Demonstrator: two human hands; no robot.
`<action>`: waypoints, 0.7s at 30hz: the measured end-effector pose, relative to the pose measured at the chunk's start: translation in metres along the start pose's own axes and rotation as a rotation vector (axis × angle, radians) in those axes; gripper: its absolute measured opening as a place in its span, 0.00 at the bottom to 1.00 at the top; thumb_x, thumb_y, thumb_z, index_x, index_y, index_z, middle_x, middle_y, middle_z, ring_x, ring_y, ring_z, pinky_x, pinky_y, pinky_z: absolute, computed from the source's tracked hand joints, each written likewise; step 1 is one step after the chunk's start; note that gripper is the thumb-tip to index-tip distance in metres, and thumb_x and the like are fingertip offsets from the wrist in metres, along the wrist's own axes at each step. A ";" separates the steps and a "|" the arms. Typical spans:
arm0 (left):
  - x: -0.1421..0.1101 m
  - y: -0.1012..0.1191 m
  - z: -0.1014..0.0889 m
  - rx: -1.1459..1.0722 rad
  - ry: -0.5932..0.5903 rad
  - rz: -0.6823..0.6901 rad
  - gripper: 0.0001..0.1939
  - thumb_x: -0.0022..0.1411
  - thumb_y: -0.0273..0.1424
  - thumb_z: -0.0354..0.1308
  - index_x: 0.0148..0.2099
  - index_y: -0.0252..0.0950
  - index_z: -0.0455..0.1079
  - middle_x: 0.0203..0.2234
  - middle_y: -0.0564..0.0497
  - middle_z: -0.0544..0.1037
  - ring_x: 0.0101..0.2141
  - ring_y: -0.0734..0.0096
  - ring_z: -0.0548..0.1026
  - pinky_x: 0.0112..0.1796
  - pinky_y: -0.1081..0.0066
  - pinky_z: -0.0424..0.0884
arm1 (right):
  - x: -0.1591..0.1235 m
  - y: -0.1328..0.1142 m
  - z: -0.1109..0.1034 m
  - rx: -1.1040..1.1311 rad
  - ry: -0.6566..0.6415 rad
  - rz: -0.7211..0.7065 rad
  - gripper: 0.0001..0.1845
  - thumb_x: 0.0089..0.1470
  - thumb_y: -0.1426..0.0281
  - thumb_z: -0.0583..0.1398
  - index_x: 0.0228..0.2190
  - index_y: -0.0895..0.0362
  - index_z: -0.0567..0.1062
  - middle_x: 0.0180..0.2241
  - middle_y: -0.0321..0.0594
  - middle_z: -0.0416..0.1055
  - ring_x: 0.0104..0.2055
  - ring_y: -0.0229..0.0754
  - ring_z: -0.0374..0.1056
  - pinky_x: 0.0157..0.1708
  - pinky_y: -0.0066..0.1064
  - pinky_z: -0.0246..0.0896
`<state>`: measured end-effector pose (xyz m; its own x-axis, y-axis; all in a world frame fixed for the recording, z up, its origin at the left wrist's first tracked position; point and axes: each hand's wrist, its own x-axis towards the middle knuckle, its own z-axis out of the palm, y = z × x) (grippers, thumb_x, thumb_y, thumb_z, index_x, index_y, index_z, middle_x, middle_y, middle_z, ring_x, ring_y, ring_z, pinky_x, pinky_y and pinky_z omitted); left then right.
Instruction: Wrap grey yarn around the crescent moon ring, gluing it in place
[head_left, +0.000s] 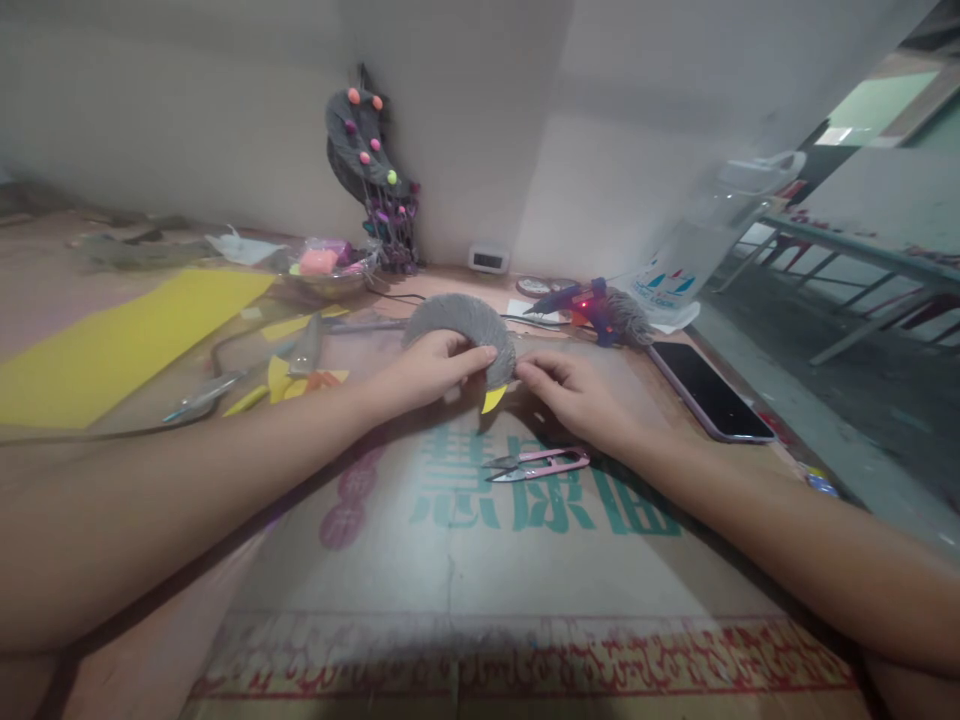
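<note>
A crescent wrapped in grey yarn [457,312] is raised a little above the table, with a bare yellow tip [493,400] at its lower end. My left hand [442,368] grips the crescent from its inner side, thumb across the front. At the right edge, where the wrapping stops, my right hand [562,385] has thumb and forefinger pinched together on the grey yarn; the strand between them is too thin to make out clearly. Pink thread snips [551,463] lie on the table just below my hands, blades pointing left.
Behind my right hand are a glue gun [589,305] with a red light, a grey yarn bundle [630,315] and a phone [709,390]. Yellow sheet [135,340], scraps and scissors [206,393] lie left. A decorated grey crescent [356,150] leans on the wall; a plastic jug [705,230] stands right.
</note>
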<state>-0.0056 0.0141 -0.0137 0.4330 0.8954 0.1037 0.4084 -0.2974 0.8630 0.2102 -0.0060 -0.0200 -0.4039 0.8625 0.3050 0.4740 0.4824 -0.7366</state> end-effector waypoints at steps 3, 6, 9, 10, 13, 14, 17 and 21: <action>-0.002 0.001 0.001 -0.011 -0.012 0.005 0.22 0.66 0.45 0.54 0.26 0.34 0.69 0.20 0.53 0.73 0.20 0.76 0.67 0.23 0.75 0.62 | 0.000 -0.001 0.000 0.084 0.007 0.026 0.21 0.63 0.53 0.55 0.30 0.56 0.75 0.23 0.33 0.66 0.25 0.37 0.60 0.26 0.29 0.54; -0.002 0.001 0.003 0.007 -0.031 0.015 0.23 0.66 0.47 0.54 0.27 0.35 0.68 0.20 0.53 0.72 0.19 0.76 0.67 0.22 0.74 0.61 | -0.001 -0.004 0.000 0.122 -0.023 0.102 0.16 0.60 0.57 0.59 0.30 0.56 0.73 0.22 0.32 0.66 0.23 0.36 0.59 0.25 0.29 0.53; -0.001 -0.001 0.004 0.042 -0.004 0.063 0.23 0.67 0.48 0.53 0.28 0.35 0.68 0.21 0.52 0.72 0.21 0.74 0.69 0.24 0.73 0.62 | -0.001 -0.007 0.000 0.215 -0.055 0.177 0.16 0.59 0.57 0.60 0.27 0.55 0.70 0.18 0.29 0.61 0.19 0.34 0.55 0.21 0.28 0.50; 0.000 -0.001 0.004 0.056 0.007 0.101 0.24 0.67 0.48 0.52 0.28 0.35 0.68 0.21 0.52 0.73 0.23 0.73 0.70 0.25 0.73 0.63 | -0.001 -0.008 -0.001 0.241 -0.056 0.194 0.16 0.59 0.56 0.60 0.27 0.54 0.69 0.18 0.28 0.60 0.18 0.34 0.54 0.20 0.27 0.49; -0.002 -0.001 0.004 0.103 0.028 0.242 0.23 0.69 0.44 0.50 0.27 0.36 0.69 0.24 0.51 0.73 0.28 0.71 0.72 0.30 0.72 0.67 | 0.001 -0.009 -0.004 0.241 -0.006 0.193 0.18 0.57 0.54 0.61 0.25 0.54 0.68 0.18 0.28 0.58 0.19 0.33 0.53 0.20 0.27 0.48; -0.003 -0.001 0.004 0.105 0.037 0.274 0.21 0.69 0.43 0.51 0.27 0.36 0.68 0.25 0.50 0.74 0.30 0.70 0.72 0.32 0.72 0.68 | 0.002 -0.008 -0.005 0.229 0.020 0.176 0.19 0.56 0.54 0.61 0.24 0.54 0.67 0.18 0.28 0.58 0.20 0.33 0.53 0.20 0.27 0.48; -0.006 0.000 0.006 0.033 0.083 0.321 0.12 0.65 0.37 0.56 0.31 0.37 0.66 0.32 0.50 0.75 0.35 0.69 0.74 0.37 0.70 0.71 | 0.005 -0.004 -0.007 0.242 0.082 0.128 0.21 0.54 0.53 0.62 0.23 0.55 0.67 0.19 0.29 0.58 0.22 0.34 0.53 0.23 0.28 0.49; -0.008 -0.003 0.010 -0.093 0.042 0.341 0.13 0.60 0.31 0.62 0.46 0.38 0.65 0.41 0.48 0.72 0.40 0.69 0.75 0.42 0.67 0.74 | 0.005 -0.004 -0.008 0.229 0.093 0.122 0.21 0.55 0.53 0.62 0.22 0.55 0.66 0.20 0.30 0.58 0.23 0.34 0.54 0.24 0.28 0.49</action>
<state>-0.0024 0.0043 -0.0215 0.4978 0.7633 0.4118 0.1707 -0.5517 0.8164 0.2128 -0.0025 -0.0112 -0.2765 0.9274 0.2519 0.3211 0.3362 -0.8853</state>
